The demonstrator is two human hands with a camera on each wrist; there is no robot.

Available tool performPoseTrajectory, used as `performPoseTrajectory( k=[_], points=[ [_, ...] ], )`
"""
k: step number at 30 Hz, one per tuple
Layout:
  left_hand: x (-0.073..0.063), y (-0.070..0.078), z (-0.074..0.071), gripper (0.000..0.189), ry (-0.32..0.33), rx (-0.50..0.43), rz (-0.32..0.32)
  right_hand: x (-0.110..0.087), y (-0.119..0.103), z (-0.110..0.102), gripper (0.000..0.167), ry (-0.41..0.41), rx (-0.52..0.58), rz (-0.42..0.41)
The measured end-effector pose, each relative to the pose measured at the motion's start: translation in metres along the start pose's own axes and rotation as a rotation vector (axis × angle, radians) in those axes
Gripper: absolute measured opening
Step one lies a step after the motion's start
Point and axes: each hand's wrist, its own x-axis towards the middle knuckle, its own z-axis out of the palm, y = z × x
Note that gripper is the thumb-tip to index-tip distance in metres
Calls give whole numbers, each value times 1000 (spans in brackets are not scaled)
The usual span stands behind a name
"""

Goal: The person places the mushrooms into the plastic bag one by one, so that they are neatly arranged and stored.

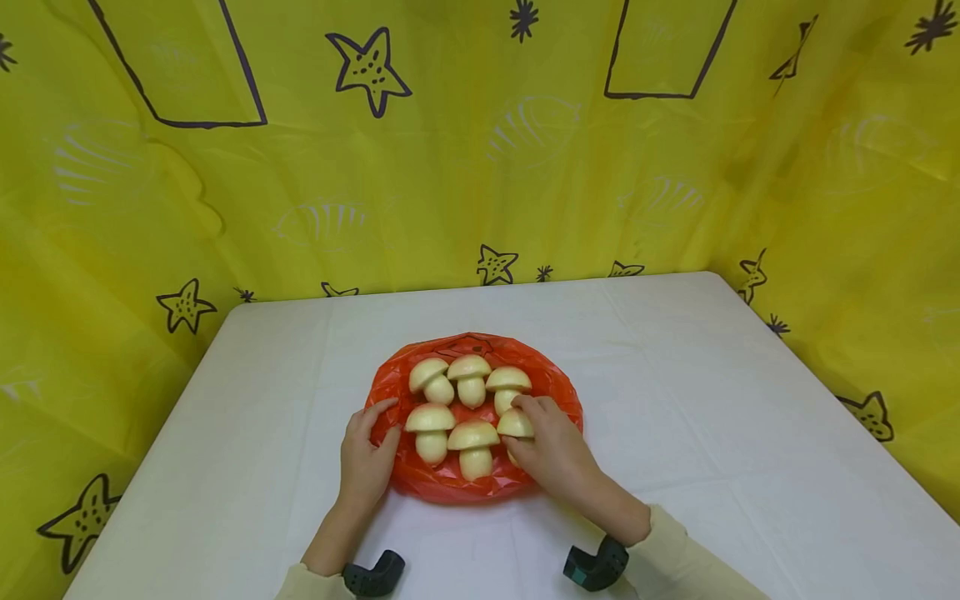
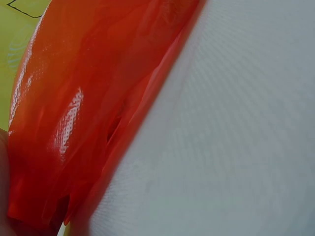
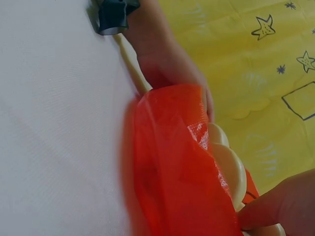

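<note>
Several pale yellow mushrooms [image 1: 473, 435], with rounded caps and thick stems, lie in two rows in an open red plastic bag [image 1: 420, 487]. My right hand [image 1: 558, 450] reaches over the bag's right side and pinches the front-right mushroom [image 1: 516, 423] between thumb and fingers, which partly hide it. At the bag's left edge, my left hand [image 1: 366, 458] rests against the plastic with thumb and forefinger apart over the rim. In the left wrist view the red side of the bag [image 2: 74, 118] fills much of the picture, and only a sliver of the hand shows.
The bag stands on a white-covered table [image 1: 675, 375]. A yellow curtain [image 1: 450, 183] with drawn stars and fish hangs behind the table and along both sides. Each wrist wears a dark band with a small device [image 1: 600, 567].
</note>
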Motion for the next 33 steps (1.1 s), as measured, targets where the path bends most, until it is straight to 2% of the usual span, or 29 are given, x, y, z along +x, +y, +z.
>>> performPoseTrajectory(
  k=[10,14,19,22,25,28,30,33],
  points=[
    [-1,1,-1,32,10,2,20,-2,1,6,44,-22,-76,-32],
    [-1,0,-1,32,4,1,11,-3,0,6,52,-31,-98,-36],
    [-1,1,-1,32,-13,2,-17,-11,-12,-14,64,-91,-77,13],
    [-1,2,-1,33,-20,4,-17,-16,-14,-35,57,-74,-18,34],
    [0,3,-2,33,-47,18,-2,-18,-1,-52,47,5,33,18],
    [0,4,-6,40,-98,76,12,-13,25,-64,45,73,42,10],
    [-1,6,-10,49,-129,155,32,-8,43,-69,48,91,31,22],
    [-1,14,-12,60,-154,303,124,0,63,-71,53,80,13,45]
  ],
)
